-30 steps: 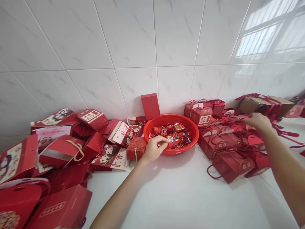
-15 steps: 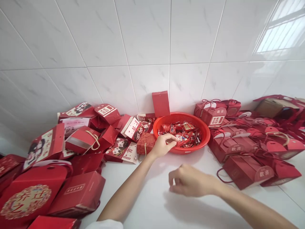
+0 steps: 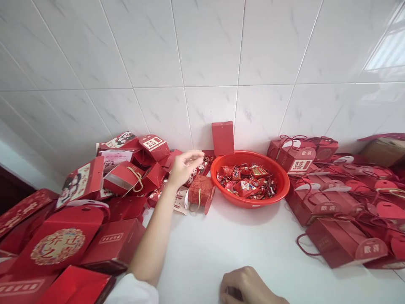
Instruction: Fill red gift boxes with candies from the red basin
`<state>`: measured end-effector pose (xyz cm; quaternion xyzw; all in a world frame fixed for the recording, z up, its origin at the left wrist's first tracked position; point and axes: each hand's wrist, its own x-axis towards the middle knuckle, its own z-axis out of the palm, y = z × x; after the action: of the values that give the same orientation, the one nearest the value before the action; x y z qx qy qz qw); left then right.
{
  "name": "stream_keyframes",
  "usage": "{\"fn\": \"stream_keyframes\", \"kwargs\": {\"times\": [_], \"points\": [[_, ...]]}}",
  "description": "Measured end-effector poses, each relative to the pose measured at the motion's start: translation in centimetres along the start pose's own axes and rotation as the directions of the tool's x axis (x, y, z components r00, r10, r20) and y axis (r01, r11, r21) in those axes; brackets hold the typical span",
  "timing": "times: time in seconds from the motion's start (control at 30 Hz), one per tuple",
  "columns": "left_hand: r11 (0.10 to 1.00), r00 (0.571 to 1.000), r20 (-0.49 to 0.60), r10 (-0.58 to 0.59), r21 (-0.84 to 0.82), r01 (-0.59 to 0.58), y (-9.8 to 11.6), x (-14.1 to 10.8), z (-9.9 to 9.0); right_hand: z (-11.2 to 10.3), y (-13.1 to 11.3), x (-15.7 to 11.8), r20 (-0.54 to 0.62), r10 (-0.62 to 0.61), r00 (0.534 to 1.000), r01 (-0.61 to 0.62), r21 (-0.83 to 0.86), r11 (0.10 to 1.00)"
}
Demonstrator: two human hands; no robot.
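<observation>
While the head view's left hand (image 3: 184, 169), fingers loosely parted, is near centre, a plastic basket (image 3: 253, 202) of wrapped candies (image 3: 248, 185) sits at its three o'clock, a brocade-patterned gift box (image 3: 201, 188) at its five; toward the view's six, the right hand (image 3: 248, 285) curls over the tabletop (image 3: 196, 253), whether gripping anything I cannot tell.

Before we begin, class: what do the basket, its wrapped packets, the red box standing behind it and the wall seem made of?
Basket: probably plastic, slightly glossy, its side finely perforated.
Packets: likely plastic film or foil, shiny and crinkled.
Standing red box: apparently card, fairly matt, with flat faces and straight edges.
Wall: probably glazed tile, with straight joints and glossy reflections at right.
</observation>
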<state>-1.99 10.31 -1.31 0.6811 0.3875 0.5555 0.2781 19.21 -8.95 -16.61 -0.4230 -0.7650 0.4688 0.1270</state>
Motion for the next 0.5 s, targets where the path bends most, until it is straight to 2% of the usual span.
{"fn": "stream_keyframes", "kwargs": {"times": [0.1,0.17,0.23,0.33,0.43,0.5], "points": [[0.992,0.985,-0.160,-0.058,0.103,0.075,-1.0,1.0,-3.3,0.2,0.5,0.0,-0.022,-0.011,1.000,0.013,0.077,0.997],[0.972,0.952,-0.296,-0.078,0.188,0.139,-1.9,1.5,-5.1,-0.1,0.7,-0.1,-0.056,-0.011,0.998,0.017,0.103,0.995],[0.926,0.894,-0.436,-0.107,0.283,0.249,-2.7,2.4,-6.4,-0.7,1.1,-0.3,-0.127,-0.019,0.992,0.026,0.053,0.998],[0.779,0.782,-0.602,-0.159,0.410,0.474,-3.2,4.3,-7.7,-1.7,2.0,-0.3,-0.254,-0.065,0.965,0.051,-0.061,0.997],[0.607,0.677,-0.698,-0.232,0.440,0.662,-3.2,7.0,-8.1,-2.5,3.0,-0.1,-0.352,-0.093,0.931,0.062,-0.098,0.993],[0.522,0.632,-0.724,-0.278,0.439,0.732,-3.3,8.9,-8.2,-3.0,3.6,0.1,-0.396,-0.099,0.913,0.060,-0.111,0.992]]}}
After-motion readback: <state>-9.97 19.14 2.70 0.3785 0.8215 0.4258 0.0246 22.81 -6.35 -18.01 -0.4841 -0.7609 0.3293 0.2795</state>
